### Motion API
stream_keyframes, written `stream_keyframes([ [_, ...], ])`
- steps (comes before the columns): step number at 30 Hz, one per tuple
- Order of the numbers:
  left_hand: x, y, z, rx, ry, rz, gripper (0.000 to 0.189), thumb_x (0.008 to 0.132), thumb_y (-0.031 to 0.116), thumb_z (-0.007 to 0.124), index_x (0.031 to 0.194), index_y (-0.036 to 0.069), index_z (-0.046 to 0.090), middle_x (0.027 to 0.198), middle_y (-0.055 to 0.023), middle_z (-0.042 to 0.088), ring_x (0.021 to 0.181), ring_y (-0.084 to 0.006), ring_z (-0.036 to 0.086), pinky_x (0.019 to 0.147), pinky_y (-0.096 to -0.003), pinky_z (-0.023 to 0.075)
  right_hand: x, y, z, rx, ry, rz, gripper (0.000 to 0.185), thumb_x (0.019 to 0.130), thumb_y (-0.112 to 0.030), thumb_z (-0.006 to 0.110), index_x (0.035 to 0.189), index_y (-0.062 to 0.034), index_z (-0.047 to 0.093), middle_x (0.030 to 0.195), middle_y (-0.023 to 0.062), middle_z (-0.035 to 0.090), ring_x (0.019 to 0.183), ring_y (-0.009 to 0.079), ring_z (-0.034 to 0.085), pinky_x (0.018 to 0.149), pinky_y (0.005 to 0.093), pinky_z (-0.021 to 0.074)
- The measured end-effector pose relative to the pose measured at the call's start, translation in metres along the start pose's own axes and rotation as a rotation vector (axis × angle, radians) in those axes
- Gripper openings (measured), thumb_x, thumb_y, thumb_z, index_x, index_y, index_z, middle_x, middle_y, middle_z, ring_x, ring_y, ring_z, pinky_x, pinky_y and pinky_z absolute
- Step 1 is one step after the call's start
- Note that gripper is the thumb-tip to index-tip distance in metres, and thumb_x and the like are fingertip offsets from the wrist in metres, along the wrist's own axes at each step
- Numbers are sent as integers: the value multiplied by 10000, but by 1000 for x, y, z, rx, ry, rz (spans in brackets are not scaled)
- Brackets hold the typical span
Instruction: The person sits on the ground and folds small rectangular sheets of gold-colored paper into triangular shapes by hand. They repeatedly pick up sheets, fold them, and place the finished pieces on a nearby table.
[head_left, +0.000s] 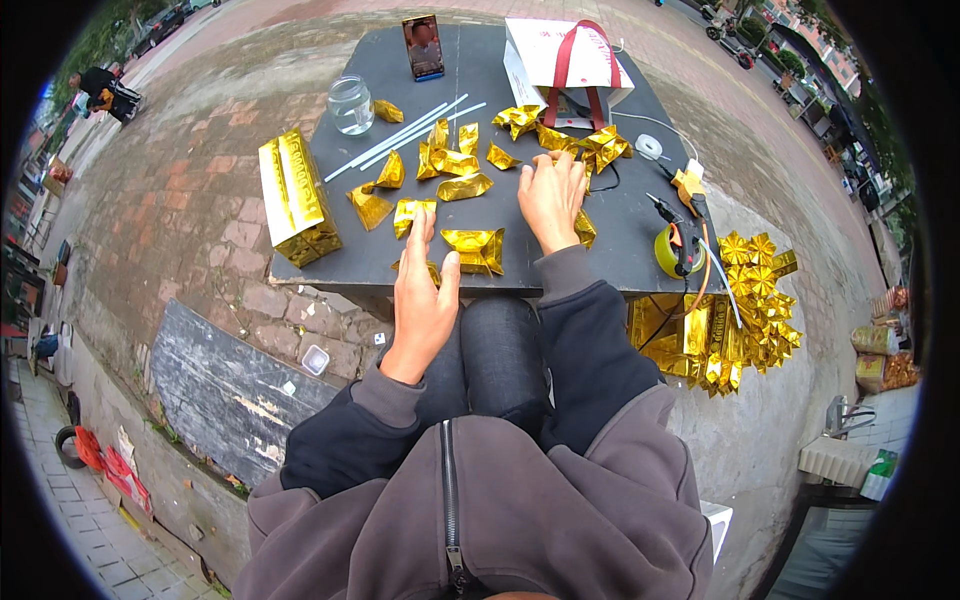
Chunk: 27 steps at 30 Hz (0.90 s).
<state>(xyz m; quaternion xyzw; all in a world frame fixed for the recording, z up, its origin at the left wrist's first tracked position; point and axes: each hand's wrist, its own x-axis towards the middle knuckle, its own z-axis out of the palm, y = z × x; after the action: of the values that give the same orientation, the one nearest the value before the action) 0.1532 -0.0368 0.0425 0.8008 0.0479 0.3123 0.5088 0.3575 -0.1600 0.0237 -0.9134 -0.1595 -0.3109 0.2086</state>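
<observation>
My left hand (426, 304) hovers over the front of a dark table (360, 266), thumb apart from the straight fingers. Its fingertips overlap a folded gold foil paper piece (409, 216); whether they touch is unclear. Right of the left thumb lies a boat-shaped gold paper ingot (474, 250). Farther back, my right hand (553, 199) reaches with bent fingers to a group of gold foil pieces (600, 146); its fingertips are partly hidden, so a grip cannot be told. Between the hands and beyond lie several loose folded gold pieces (465, 186).
White sticks (409, 139), a glass jar of clear liquid (350, 105), a propped phone (424, 46) and a paper bag (562, 64) stand or lie farther back. A gold paper stack (300, 199) is left. Right are a glue gun (682, 244), tape roll (666, 251), cables and gold ornaments (757, 300).
</observation>
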Motion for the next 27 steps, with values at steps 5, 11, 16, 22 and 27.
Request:
stream_keyframes([
  [5,-1,1,0,7,-39,10,649,990,18,574,1576,-10,297,1528,-241,480,1408,-316,500,1145,-418,399,21,32,9,-220,-351,122,235,873,-210,682,928,-1,773,1164,174,688,1183,378,523,1002,489,393],
  [11,14,8,-10,-101,74,-60,451,1031,91,571,1456,-26,478,1187,-106,618,1036,-159,599,926,-304,502,-12,8,-64,485,-179,-169,253,933,-25,620,1162,79,645,1215,203,657,1164,360,622,962,419,516],
  [16,41,18,-20,-23,118,-66,407,1044,202,586,1376,-31,559,882,-56,501,778,-168,518,764,-312,480,-56,-34,-119,422,-229,-544,293,905,52,612,1197,77,619,1301,160,617,1191,330,625,993,401,528],
  [22,49,18,-26,21,9,-28,230,1059,170,564,1169,-13,651,925,-84,722,770,-107,647,671,-290,507,-59,-45,-140,514,-160,-590,263,917,51,634,1180,62,630,1261,156,635,1119,295,669,943,378,555],
  [27,33,22,-8,-155,151,-54,172,1063,144,553,1157,3,574,846,-55,669,678,-83,606,603,-263,493,-64,-65,-139,810,-75,-76,157,978,-73,651,1104,11,606,1055,158,682,864,304,709,753,392,574],
])
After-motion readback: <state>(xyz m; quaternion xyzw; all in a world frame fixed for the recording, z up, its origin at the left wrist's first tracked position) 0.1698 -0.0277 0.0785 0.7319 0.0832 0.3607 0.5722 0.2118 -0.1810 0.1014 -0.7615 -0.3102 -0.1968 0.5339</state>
